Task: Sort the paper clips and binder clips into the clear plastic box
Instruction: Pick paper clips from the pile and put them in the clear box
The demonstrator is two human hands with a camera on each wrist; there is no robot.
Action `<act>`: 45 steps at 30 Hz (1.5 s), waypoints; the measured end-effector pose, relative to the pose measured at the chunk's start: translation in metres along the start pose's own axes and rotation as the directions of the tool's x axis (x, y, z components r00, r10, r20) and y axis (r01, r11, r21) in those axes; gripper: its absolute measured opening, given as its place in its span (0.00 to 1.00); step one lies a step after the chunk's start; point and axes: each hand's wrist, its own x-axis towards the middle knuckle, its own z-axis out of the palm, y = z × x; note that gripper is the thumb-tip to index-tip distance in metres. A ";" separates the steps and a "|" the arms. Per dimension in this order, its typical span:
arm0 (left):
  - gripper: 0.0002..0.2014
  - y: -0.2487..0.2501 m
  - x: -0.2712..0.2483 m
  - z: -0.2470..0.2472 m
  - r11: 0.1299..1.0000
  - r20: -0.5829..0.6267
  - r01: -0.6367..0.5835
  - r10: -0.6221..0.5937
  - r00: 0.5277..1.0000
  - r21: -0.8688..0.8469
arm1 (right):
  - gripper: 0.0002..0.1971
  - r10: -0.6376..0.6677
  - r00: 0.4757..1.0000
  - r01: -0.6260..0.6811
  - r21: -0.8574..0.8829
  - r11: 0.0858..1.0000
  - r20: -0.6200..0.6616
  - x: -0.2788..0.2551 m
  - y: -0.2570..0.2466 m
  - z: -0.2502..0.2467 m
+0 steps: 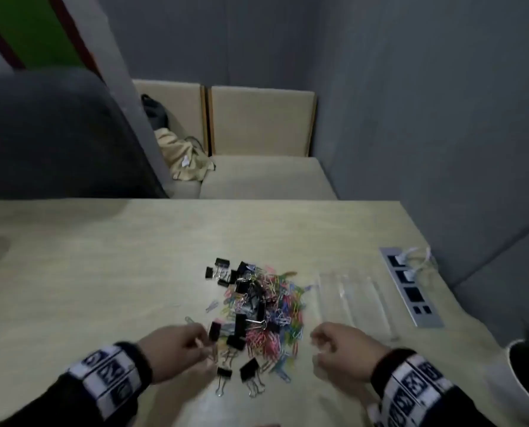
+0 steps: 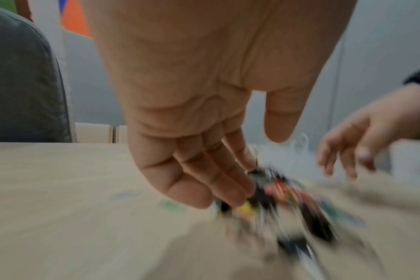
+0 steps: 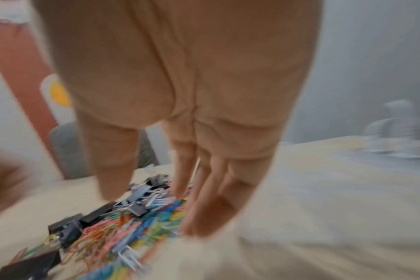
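A mixed pile [image 1: 257,312] of coloured paper clips and black binder clips lies in the middle of the pale wooden table [image 1: 103,272]. The clear plastic box [image 1: 352,300] rests just right of the pile and looks empty. My left hand [image 1: 201,340] reaches into the near left edge of the pile. Its fingers [image 2: 228,189] are loosely extended and touch the blurred clips [image 2: 276,199], with the thumb held apart. A black binder clip [image 1: 214,331] sits at its fingertips. My right hand [image 1: 318,346] hovers near the pile's right edge with fingers hanging down [image 3: 185,189] above the clips [image 3: 122,227], holding nothing.
A metal socket strip [image 1: 411,288] with white plugs is set into the table right of the box. A white pot [image 1: 528,380] stands at the near right corner. Behind the table are a grey chair back [image 1: 56,134] and beige seats [image 1: 263,177].
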 end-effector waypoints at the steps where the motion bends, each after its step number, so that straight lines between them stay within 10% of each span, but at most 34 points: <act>1: 0.09 0.003 0.015 -0.005 0.998 -0.049 -0.012 0.008 0.999 -0.066 | 0.26 -0.040 0.998 0.039 -0.020 0.999 -0.047 0.012 -0.008 -0.001; 9: 0.07 0.038 0.073 -0.021 0.735 -0.004 0.061 -0.085 0.996 -0.675 | 0.56 -0.070 0.982 0.033 -0.207 0.978 -0.175 0.069 -0.038 0.015; 16: 0.12 0.055 0.087 -0.014 0.479 0.137 0.164 -0.090 0.986 -0.862 | 0.20 -0.167 0.925 0.087 -0.235 0.968 -0.343 0.079 -0.027 0.031; 24: 0.20 0.058 0.099 -0.003 0.338 0.241 0.246 -0.059 0.969 -0.908 | 0.05 -0.097 0.903 0.074 -0.070 0.995 -0.418 0.070 -0.041 -0.005; 31: 0.22 0.055 0.104 0.000 0.207 0.244 0.246 -0.036 0.969 -0.947 | 0.13 -0.265 0.914 0.321 0.148 0.935 -0.307 0.048 -0.089 -0.008; 35: 0.11 0.042 0.103 -0.002 0.226 0.281 0.294 -0.089 0.956 -0.929 | 0.16 -0.208 0.922 0.228 0.026 0.973 -0.326 0.068 -0.079 -0.021; 41: 0.12 0.034 0.099 -0.008 0.276 0.303 0.332 -0.144 0.942 -0.902 | 0.50 -0.164 0.987 0.143 -0.486 0.862 0.000 0.099 -0.054 -0.014; 45: 0.12 0.035 0.100 -0.010 0.318 0.253 0.281 -0.127 0.959 -0.905 | 0.31 -0.246 0.951 0.144 -0.434 0.889 -0.188 0.103 -0.042 0.002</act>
